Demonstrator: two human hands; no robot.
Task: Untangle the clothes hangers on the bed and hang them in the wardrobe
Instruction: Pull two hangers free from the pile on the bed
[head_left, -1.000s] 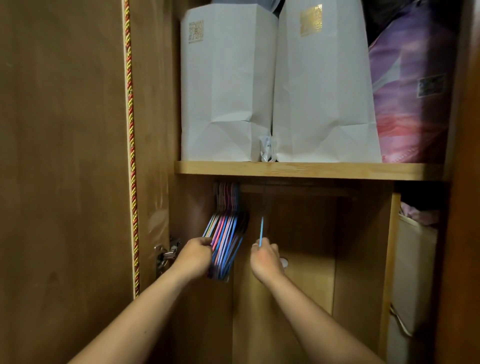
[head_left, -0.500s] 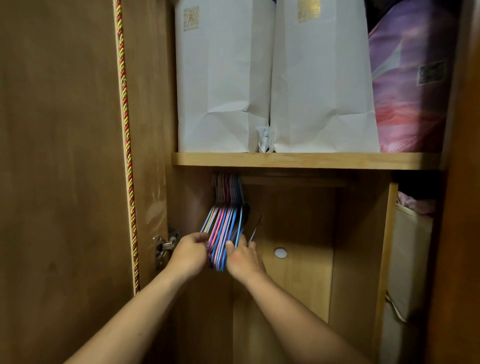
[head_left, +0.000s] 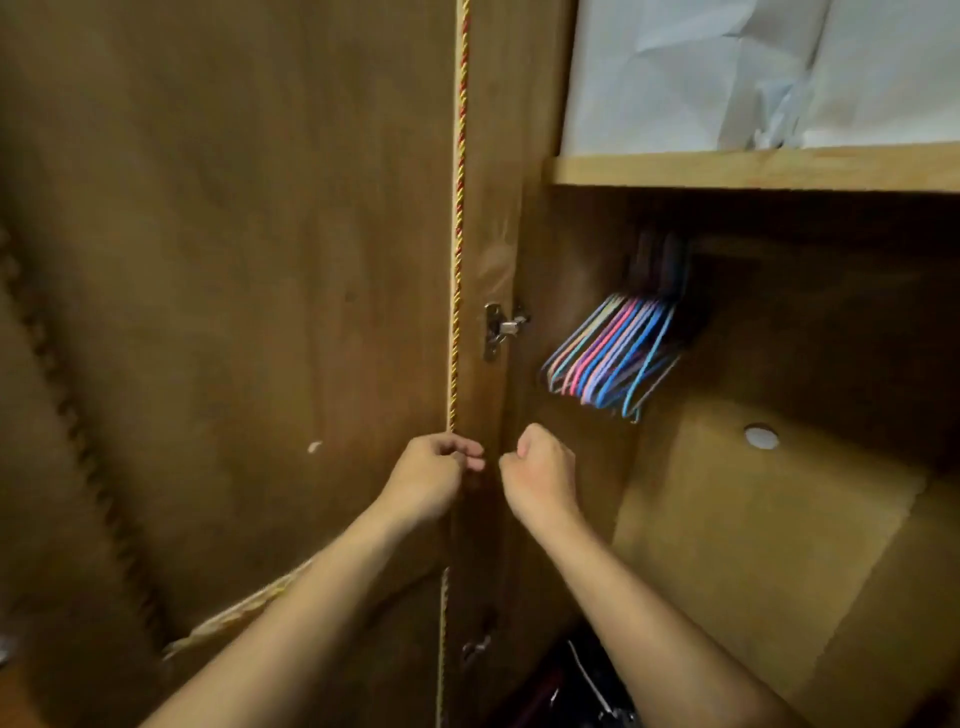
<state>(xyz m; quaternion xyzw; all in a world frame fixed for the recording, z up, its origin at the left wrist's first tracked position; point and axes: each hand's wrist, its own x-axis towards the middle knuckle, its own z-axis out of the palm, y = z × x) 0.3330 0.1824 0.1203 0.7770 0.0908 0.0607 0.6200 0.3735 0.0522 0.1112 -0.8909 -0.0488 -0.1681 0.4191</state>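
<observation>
The wardrobe (head_left: 779, 519) stands open and fills the right half of the frame, its wooden shelf (head_left: 753, 166) running across the upper right. On that shelf stand white paper bags (head_left: 701, 78), of which only the lower parts show. Under the shelf, in the dark hanging compartment, a tight bunch of clothes hangers (head_left: 613, 358) in blue, pink and purple hangs at centre right. Their hooks go up into shadow, so what they hang on cannot be made out. Their shoulder bars slant down toward the lower left, packed side by side, with the long axis running from upper right to lower left. A small round white cap (head_left: 761, 436) sits on the pale back panel below them.

The wardrobe door (head_left: 234, 260) covers the left half of the frame, with a red-and-gold twisted cord (head_left: 460, 208) running vertically along its edge and a metal hinge (head_left: 498, 330) just right of it.

Both hands sit at lower centre, well below the hangers and apart from them. The left hand (head_left: 434, 478) has its fingers curled, fingertips at the door edge by the cord; whether it pinches anything cannot be told. The right hand (head_left: 540, 470) is curled into a loose fist holding nothing visible.
</observation>
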